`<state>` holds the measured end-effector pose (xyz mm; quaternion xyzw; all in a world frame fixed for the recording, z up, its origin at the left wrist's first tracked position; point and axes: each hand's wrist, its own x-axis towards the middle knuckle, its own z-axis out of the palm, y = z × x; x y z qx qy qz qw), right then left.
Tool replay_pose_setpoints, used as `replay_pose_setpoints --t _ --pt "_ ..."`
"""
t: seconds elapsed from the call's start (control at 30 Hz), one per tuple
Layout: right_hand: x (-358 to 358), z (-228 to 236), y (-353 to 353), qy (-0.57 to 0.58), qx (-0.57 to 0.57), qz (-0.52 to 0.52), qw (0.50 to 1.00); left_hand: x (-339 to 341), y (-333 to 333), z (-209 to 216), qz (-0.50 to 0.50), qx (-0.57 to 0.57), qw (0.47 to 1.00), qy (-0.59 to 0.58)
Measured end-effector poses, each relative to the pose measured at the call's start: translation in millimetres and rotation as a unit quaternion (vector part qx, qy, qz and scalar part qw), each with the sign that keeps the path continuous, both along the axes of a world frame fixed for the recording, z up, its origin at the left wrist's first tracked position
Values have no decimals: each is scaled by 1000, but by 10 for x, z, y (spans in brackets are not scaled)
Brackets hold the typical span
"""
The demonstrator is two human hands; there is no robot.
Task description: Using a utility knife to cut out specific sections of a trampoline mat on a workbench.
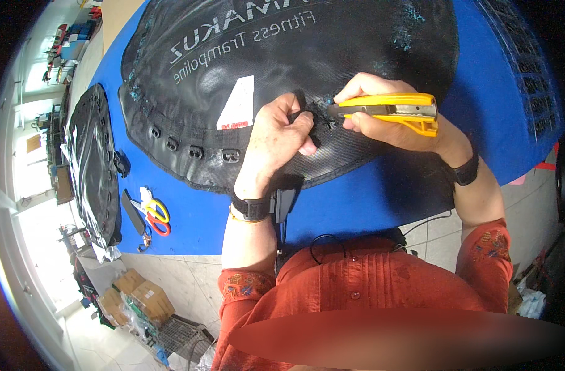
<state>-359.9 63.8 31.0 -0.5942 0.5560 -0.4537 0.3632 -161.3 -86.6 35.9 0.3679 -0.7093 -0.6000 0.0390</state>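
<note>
A large round black trampoline mat (282, 65) of mesh lies in front of me, with plastic rings (196, 153) along its near-left edge. My right hand (381, 114) is wrapped round a yellow-handled utility knife (396, 104). Its dark front end points left, close over a rough, frayed patch (324, 117) of the mat. Just left of that patch, my left hand (281, 131) is closed in a pinch on black webbing of the mat, partly hidden by the fingers. Beside this hand lies a white four-sided piece (238, 102) with red marks.
Everything rests on a blue tabletop (189, 232). Scissors (156, 216) with yellow and red handles lie at the left, beside a slim black tool (133, 213). Another black mat (92, 167) is at the far left, and dark webbing (523, 71) at the right. Cardboard boxes (147, 300) stand below left.
</note>
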Motion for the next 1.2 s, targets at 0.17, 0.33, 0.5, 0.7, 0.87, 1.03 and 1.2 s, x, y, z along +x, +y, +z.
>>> replay_pose_setpoints --t 0.17,0.33,0.5,0.7,0.87,1.03,1.2 --pt "48 -85 -23 -13 -14 -3 1000 3 3 -23 4 10 1000 -2" --pt "50 -108 -18 -9 -26 5 1000 -3 19 27 4 4 1000 -5" --pt "32 -78 0 6 -16 23 1000 -18 30 40 7 0 1000 -9" --pt "16 -56 26 -8 12 52 999 -2 15 -3 12 9 1000 2" --pt "-4 -54 43 20 -9 38 999 -2 23 7 11 5 1000 -1" --pt "11 -33 49 11 17 40 999 -1 18 -4 9 -2 1000 -5" --pt "4 -50 43 -4 23 48 999 -10 50 55 26 -28 999 -21"
